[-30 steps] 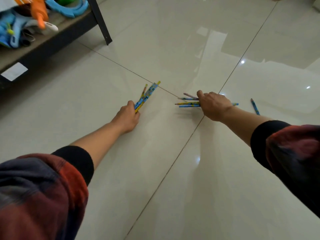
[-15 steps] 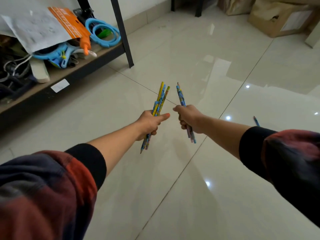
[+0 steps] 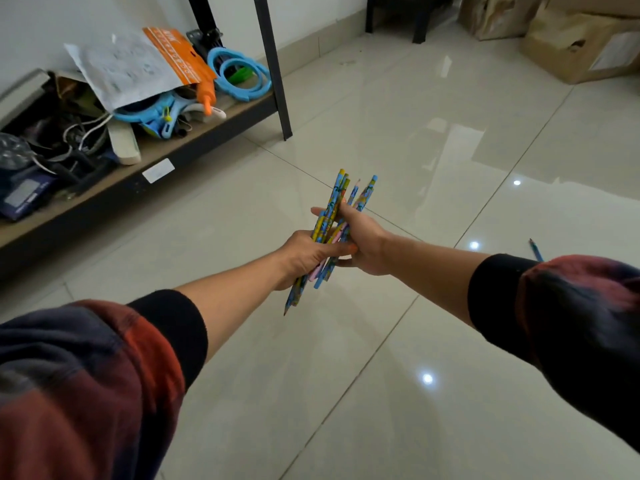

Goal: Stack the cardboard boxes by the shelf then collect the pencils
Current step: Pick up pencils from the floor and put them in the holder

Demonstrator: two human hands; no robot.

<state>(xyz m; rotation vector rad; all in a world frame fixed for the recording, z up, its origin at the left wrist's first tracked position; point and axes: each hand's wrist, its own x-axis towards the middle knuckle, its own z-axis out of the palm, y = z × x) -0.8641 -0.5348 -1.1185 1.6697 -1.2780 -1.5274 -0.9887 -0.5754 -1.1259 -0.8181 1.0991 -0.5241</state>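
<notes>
Several blue and yellow patterned pencils (image 3: 332, 216) stand in one bundle above the floor, tips pointing down. My left hand (image 3: 304, 254) grips the lower half of the bundle. My right hand (image 3: 363, 237) holds the same bundle from the right, its fingers wrapped behind the pencils. One more blue pencil (image 3: 535, 250) lies on the tiles to the right, just beyond my right sleeve. Cardboard boxes (image 3: 585, 43) sit at the far right corner.
A low black shelf (image 3: 194, 133) on the left carries blue plastic hoops (image 3: 242, 72), papers, cables and tools. Its black leg (image 3: 277, 81) stands on the glossy tiled floor (image 3: 415, 341). Dark furniture legs (image 3: 420, 19) stand at the back.
My hands picked the pencils off the floor and rose. Half a second ago each hand held its own bunch; now the two bunches are joined into one bundle between both hands.
</notes>
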